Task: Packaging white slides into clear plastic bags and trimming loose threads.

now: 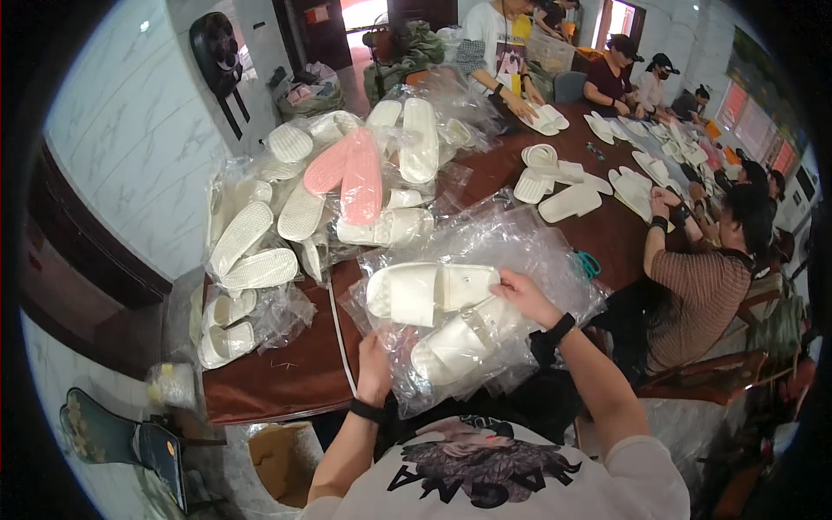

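Note:
A pair of white slippers lies in front of me on clear plastic bags (511, 230). The upper slipper (414, 293) lies nearly level, and the lower slipper (451, 348) is slanted below it, with shiny film around it. My right hand (527, 297) pinches the heel end of the upper slipper, thumb on top. My left hand (375, 368) is closed at the left edge of the plastic, beside the lower slipper. Its fingertips are partly hidden, so what it grips is hard to make out.
Bagged white slippers (260, 269) and a pink pair (360, 178) are heaped at the left of the brown table (286, 373). Teal scissors (588, 264) lie right of the bags. Loose slippers (568, 204) lie farther right, near a seated person (693, 286). An open carton (282, 459) stands below.

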The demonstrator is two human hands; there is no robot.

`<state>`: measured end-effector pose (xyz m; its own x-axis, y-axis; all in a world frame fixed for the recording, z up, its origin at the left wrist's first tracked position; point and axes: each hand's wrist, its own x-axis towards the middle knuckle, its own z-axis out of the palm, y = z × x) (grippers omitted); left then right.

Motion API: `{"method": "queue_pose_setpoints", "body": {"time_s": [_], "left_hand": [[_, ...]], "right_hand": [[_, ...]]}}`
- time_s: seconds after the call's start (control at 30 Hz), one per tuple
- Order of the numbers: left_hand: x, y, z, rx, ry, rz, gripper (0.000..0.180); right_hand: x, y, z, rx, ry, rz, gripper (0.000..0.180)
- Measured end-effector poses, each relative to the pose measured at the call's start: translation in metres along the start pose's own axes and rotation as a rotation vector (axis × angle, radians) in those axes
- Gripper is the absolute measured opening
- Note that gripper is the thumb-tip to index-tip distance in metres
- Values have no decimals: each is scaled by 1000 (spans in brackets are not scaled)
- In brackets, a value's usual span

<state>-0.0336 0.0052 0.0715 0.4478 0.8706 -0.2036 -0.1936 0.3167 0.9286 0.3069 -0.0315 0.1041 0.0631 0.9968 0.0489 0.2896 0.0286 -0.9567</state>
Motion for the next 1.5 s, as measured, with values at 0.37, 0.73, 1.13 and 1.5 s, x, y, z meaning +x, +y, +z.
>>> {"method": "queue_pose_setpoints", "body": {"time_s": [0.37, 0.73, 1.13, 1.5], "left_hand": [[-9, 12, 17, 65, 282, 139, 37], [-37, 59, -124, -159, 799, 448, 8], [-30, 128, -126, 125, 857, 648, 22], [121, 163, 56, -190, 123, 554, 18]], "right_hand": [[-24, 1, 1, 115, 62, -25, 20], [-40, 31, -61, 81, 134, 16, 24], [1, 46, -45, -243, 57, -5, 22], [-3, 98, -26, -551, 142, 120, 36]]}}
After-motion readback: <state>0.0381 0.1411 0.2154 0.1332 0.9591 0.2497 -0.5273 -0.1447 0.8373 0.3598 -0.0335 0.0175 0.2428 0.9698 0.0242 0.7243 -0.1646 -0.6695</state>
